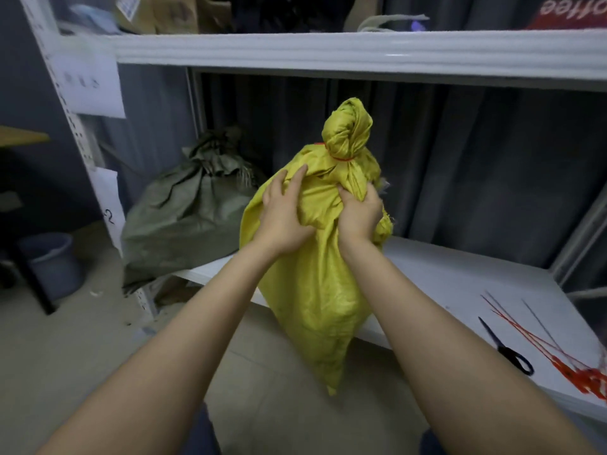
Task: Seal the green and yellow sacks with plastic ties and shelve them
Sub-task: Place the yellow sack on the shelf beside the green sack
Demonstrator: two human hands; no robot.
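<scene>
White shelf [443, 277] w/ scissors [505, 348], red ties [573, 377]

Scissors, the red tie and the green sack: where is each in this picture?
scissors [502, 345], head view, where blades meet handles.
red tie [343, 158], head view, on the band round the neck of the yellow sack [312, 290].
green sack [184, 218], head view, on its crumpled side.

Vantage: we look from a camera worn on the person's head.
Facing: forward and down, toward the white shelf [443, 277] and the floor [98, 339].
Nearness: at arm's reach, with the left hand [282, 218] and right hand [359, 215] on the yellow sack [312, 290] mid-picture; the wide-angle edges bow.
</scene>
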